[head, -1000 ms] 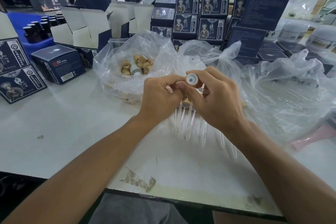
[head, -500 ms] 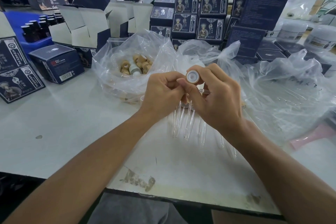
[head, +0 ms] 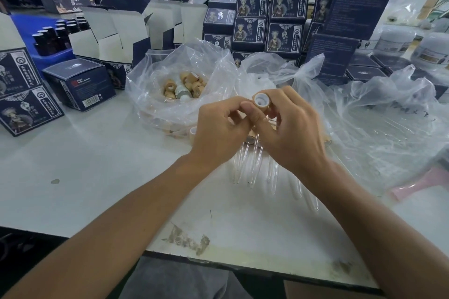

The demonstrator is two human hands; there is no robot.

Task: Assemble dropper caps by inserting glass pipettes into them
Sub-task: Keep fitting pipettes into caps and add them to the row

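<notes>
My right hand [head: 289,133] pinches a tan dropper cap [head: 261,100] with a white inner ring, its open end facing me. My left hand [head: 218,131] is curled right against it, fingertips touching the cap's left side; what it holds is hidden. Below both hands several assembled caps with glass pipettes [head: 252,165] lie on the white table [head: 97,177], tips toward me. A clear bag [head: 155,94] behind my left hand holds several loose tan caps [head: 188,86].
Crumpled clear plastic [head: 379,128] covers the table's right side, with a pink object [head: 418,184] at its edge. Dark blue product boxes [head: 77,85] stand left and behind. Brown bottles [head: 51,36] sit in a blue tray far left. White jars [head: 430,48] stand far right.
Both hands stay together over the pipettes. The cap in my right hand has tipped slightly so its open end shows more clearly.
</notes>
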